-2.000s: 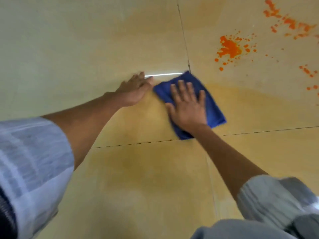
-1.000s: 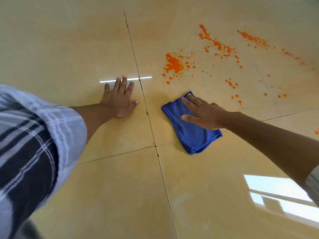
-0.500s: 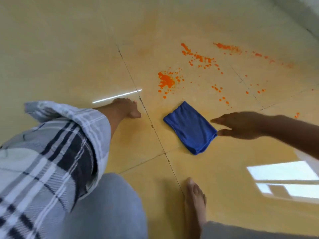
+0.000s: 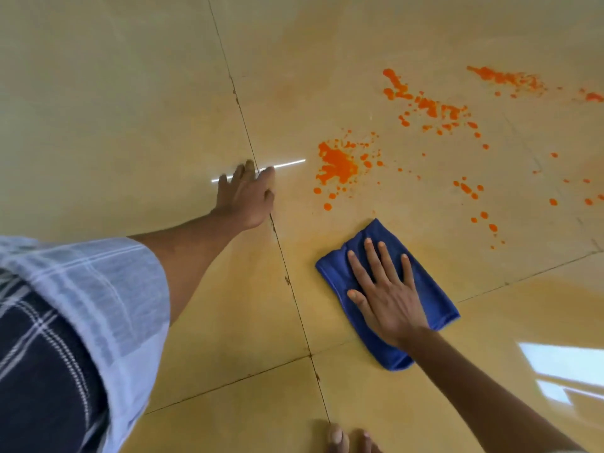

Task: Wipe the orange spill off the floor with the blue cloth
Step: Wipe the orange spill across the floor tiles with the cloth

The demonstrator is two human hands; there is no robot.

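My right hand (image 4: 389, 299) lies spread flat on the blue cloth (image 4: 434, 289); left hand (image 4: 245, 196) splayed on the floor (image 4: 130, 93). Orange spill (image 4: 336, 165) at twelve to two o'clock looks unwiped; I judge most remains.

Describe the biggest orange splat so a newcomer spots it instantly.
Start at the long tile seam crossing the glossy beige floor. Just right of the left hand lies the biggest orange splat: one dense solid blotch, unlike the scattered droplets elsewhere.
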